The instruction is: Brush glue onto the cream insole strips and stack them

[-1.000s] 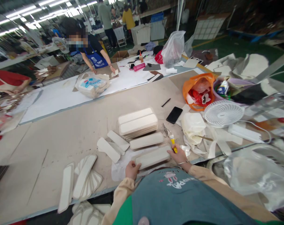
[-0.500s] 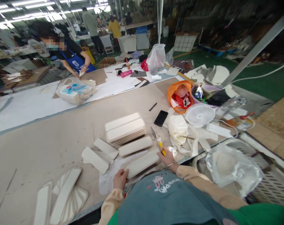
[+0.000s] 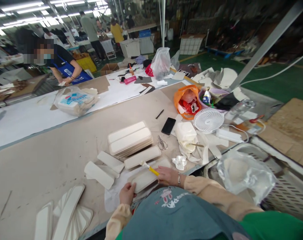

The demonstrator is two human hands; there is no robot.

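A yellow-handled brush is gripped in my right hand, its pale bristle end pointing left, over the long rounded panel in front of me. My left hand pinches that off-white panel at its left end, thumb on top. Just beyond lies a similar short pile of panels, and behind it a taller double stack. A white sheet shows partly under the panel. Metal scissors rest to the right of the piles.
Loose strips and fanned strips lie leftward. Rightward are a phone, crumpled white wrap, a white fan, an orange bag and a plastic crate. A co-worker in a blue apron stands across the table.
My right hand has moved left with the brush, swinging its bristle end from beside the scissors to over the panel. My left hand stays at the panel's left end. The view shifted slightly.
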